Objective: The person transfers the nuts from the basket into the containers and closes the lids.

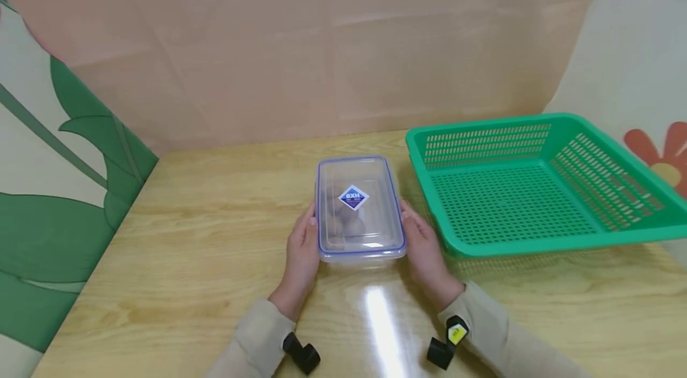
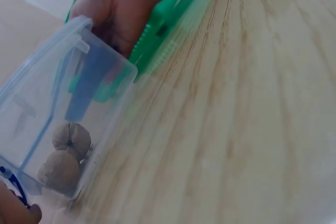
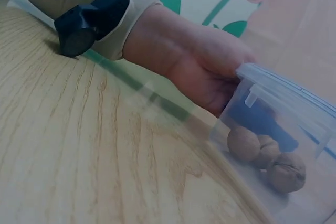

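A clear plastic food container [image 1: 361,206] with a blue-edged lid and a diamond-shaped label is held between both hands. My left hand [image 1: 303,250] grips its left side, thumb along the edge. On the opposite side my right hand [image 1: 426,253] holds it the same way. Through the walls I see brown walnuts, a cracked-looking walnut [image 2: 72,141] beside a rounder one, and three together, the nearest walnut [image 3: 286,172] showing a seam. The lid lies on the container; its latches are hard to make out. Whether the base touches the table cannot be told.
A green plastic basket [image 1: 436,196] with slotted walls stands on the wooden table [image 1: 214,259], close to the right of the container. Behind the table hangs a pinkish sheet [image 1: 322,44]. Dark wrist cameras are strapped over both sleeves.
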`<state>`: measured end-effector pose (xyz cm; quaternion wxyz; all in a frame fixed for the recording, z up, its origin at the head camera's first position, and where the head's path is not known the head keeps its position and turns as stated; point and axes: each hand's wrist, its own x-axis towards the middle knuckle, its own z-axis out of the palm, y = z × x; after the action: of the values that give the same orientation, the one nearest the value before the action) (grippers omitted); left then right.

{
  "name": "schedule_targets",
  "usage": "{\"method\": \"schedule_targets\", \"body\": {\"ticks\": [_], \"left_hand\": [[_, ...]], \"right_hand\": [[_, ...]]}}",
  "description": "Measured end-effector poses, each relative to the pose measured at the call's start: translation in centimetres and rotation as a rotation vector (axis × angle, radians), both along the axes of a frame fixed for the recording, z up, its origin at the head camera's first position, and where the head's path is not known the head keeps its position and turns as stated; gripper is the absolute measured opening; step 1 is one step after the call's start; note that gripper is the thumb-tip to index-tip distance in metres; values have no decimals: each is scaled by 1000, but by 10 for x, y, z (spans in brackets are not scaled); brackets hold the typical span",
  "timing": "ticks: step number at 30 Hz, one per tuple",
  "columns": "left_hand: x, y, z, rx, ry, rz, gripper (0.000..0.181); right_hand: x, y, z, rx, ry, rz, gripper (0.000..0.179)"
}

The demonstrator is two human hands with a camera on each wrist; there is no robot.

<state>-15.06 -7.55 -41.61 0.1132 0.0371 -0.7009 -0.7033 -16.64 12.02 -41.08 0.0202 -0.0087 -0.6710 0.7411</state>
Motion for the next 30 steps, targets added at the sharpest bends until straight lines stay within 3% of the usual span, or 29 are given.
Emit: {"method": "schedule_targets", "body": {"ticks": [6,11,19,30], "left_hand": [[1,-4,4,-122,-29,17,43],[0,-4,10,-141,-9,42,43],[-5,-2,8,-68,67,98,39],[-3,10,10,106,-52,141,42]], "right_hand": [[0,0,4,12,-45,-74,44],[-1,-4,9,14,-29,-101,44],[-3,-5,11,-14,-41,-86,45],[-8,-12,14,2,-85,-155,46]]}}
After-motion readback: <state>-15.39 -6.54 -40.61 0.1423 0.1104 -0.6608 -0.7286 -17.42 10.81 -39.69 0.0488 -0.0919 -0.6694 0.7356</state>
